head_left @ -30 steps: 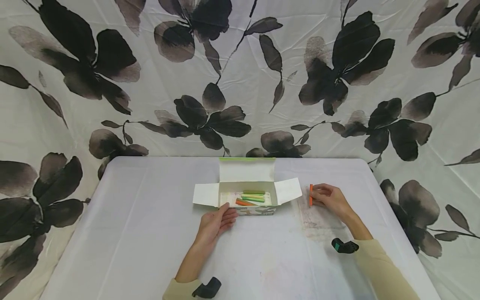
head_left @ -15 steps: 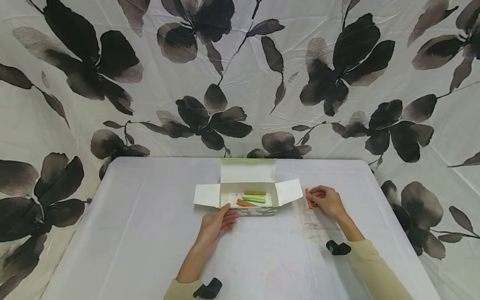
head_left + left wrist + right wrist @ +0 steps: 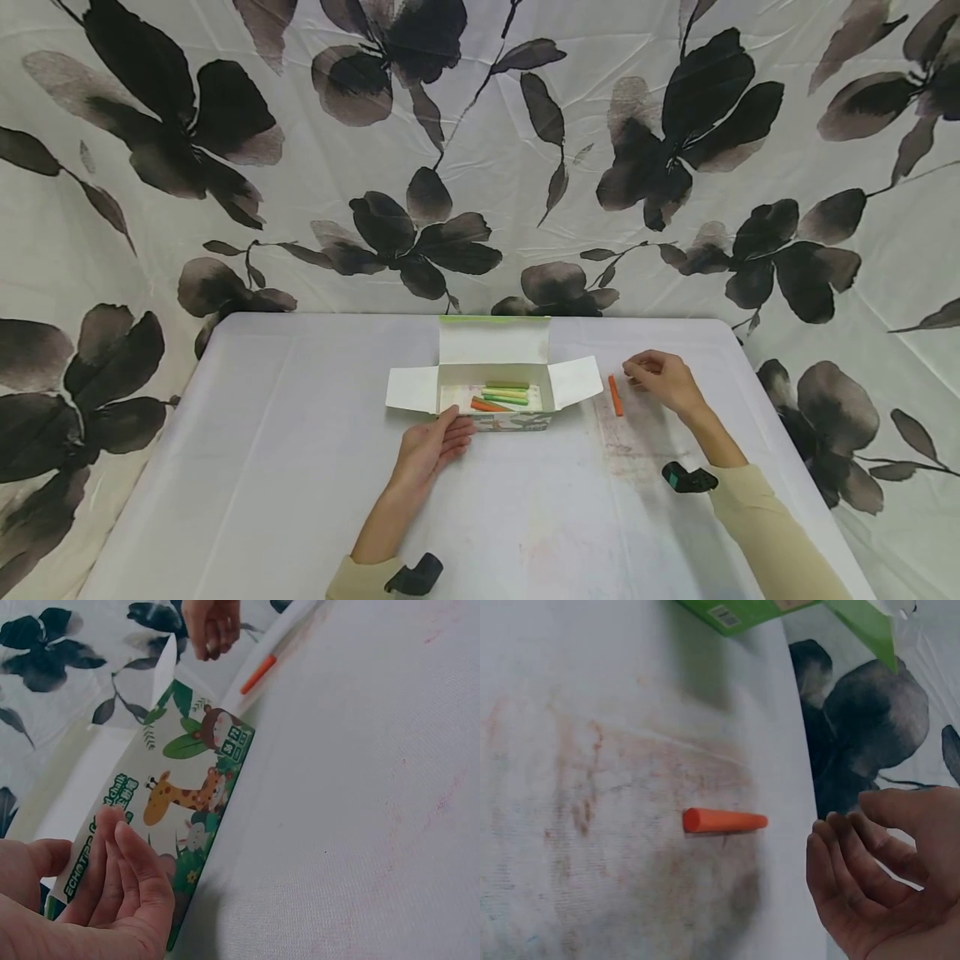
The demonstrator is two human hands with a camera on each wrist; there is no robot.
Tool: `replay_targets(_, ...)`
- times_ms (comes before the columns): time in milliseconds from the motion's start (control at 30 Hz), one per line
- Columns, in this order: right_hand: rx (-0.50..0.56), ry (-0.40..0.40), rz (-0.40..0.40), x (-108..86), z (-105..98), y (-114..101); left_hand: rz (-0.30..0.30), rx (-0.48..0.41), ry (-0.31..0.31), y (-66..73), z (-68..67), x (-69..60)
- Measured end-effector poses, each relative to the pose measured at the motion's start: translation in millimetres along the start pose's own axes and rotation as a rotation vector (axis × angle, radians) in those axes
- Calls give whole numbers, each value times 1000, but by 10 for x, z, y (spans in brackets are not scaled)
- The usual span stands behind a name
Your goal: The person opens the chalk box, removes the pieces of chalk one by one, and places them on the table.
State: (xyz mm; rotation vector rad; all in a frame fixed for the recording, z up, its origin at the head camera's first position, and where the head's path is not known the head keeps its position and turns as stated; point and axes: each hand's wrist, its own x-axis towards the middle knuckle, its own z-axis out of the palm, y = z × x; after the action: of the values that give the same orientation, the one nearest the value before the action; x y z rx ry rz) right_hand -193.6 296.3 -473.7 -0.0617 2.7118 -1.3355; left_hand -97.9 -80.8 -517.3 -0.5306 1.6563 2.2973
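An orange chalk stick (image 3: 615, 395) lies on the white cloth right of an open box (image 3: 512, 423); the right wrist view shows the same stick (image 3: 724, 820) apart from the hand. My right hand (image 3: 664, 382) hovers beside it, fingers loosely bent and holding nothing. At the box's front left, my left hand (image 3: 427, 454) rests with its fingers against the front wall and the thumb near the top edge. In the left wrist view the left hand (image 3: 112, 900) covers part of the box's printed animal side (image 3: 180, 791). Inside lie green sticks (image 3: 506, 392) and orange ones (image 3: 487, 405).
The box's side flaps (image 3: 412, 389) and back lid (image 3: 494, 341) stand spread out. Reddish chalk smudges mark the white tablecloth (image 3: 300, 467) under and around the loose stick. A flower-patterned cloth (image 3: 555, 158) hangs behind the table's far edge.
My right hand lowered the orange stick onto the cloth, let it go and moved back to the right and away from it. The left hand has stayed at the box.
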Motion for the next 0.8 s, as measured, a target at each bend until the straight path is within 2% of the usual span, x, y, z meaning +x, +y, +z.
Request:
replay_targets(433,-15,-33,-165,126,-55,-407,4,-10,-1,7,0,8)
replay_targets(633,-15,-46,-217,142,8,-615,0,-4,1,-6,-1,15)
replay_targets(800,15,-87,-262,161,117,-762,-10,-1,7,-8,-1,13)
